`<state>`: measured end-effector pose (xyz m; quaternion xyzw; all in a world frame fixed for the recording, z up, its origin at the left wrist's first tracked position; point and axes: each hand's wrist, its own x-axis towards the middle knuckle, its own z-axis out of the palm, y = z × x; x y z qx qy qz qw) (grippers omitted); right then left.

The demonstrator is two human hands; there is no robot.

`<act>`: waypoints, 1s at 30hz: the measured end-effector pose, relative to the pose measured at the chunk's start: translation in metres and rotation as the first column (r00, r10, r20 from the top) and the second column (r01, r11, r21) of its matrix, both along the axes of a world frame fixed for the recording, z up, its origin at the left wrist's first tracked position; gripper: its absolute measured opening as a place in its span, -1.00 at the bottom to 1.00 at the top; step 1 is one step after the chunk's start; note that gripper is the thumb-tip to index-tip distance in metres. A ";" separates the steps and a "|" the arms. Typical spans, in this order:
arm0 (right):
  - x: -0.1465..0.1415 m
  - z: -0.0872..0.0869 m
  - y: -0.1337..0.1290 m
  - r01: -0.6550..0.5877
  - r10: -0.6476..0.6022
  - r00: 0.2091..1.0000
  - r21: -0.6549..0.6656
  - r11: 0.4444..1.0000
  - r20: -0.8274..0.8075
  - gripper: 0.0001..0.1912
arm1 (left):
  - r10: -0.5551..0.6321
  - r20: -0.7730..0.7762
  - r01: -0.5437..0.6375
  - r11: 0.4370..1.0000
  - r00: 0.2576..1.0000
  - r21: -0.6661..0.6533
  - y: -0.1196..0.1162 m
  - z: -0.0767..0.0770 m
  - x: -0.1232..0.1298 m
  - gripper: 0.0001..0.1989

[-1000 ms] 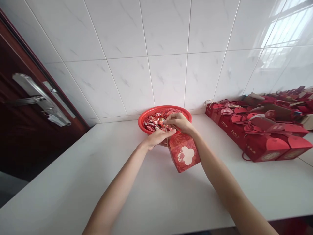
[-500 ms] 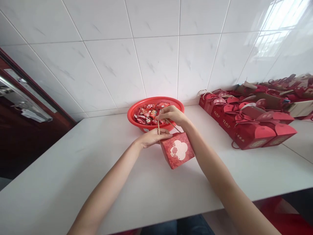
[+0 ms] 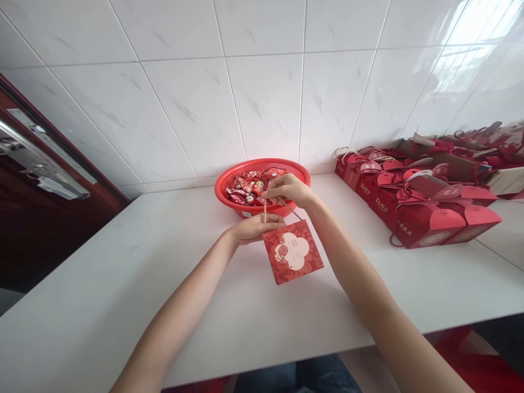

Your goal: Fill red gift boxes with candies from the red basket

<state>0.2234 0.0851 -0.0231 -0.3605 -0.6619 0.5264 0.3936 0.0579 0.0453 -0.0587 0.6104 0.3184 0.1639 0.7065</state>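
A small red gift box [image 3: 295, 256] with a pale flower-shaped panel is held up, slightly tilted, over the white tabletop. My right hand [image 3: 290, 190] pinches the top of its twisted rope handle [image 3: 265, 210] above the box. My left hand [image 3: 256, 228] is closed at the box's upper left edge, next to the rope; what lies under its fingertips is partly hidden. Just behind both hands is a red plastic basket [image 3: 223, 173], partly covered by them. Red-wrapped sweets [image 3: 245, 185] fill its bottom.
Several red gift boxes [image 3: 426, 224] stand in rows on the right of the white table [image 3: 123, 284]. More boxes and ribbons [image 3: 483, 147] are heaped behind them. A tiled wall [image 3: 262, 103] closes the back, and a dark red door [image 3: 36, 191] is at the left.
The gift box has swung a little to the left and turned its panel more squarely to me. Both hands keep nearly the same place and hold.
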 end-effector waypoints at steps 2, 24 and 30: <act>0.001 0.000 0.000 0.001 -0.001 1.000 0.000 1.000 0.000 -0.77 | -0.001 0.013 0.001 1.000 1.000 -0.005 -0.001 0.001 0.000 -0.59; 0.002 -0.001 0.002 -0.031 0.031 0.999 0.023 0.999 -0.007 -0.67 | 0.116 0.074 -0.106 0.987 0.991 -0.121 -0.005 0.001 0.004 -0.63; 0.004 0.001 0.002 -0.046 0.045 0.999 0.039 0.998 0.030 -0.67 | 0.084 0.062 -0.076 0.989 0.995 -0.129 -0.005 -0.002 0.002 -0.59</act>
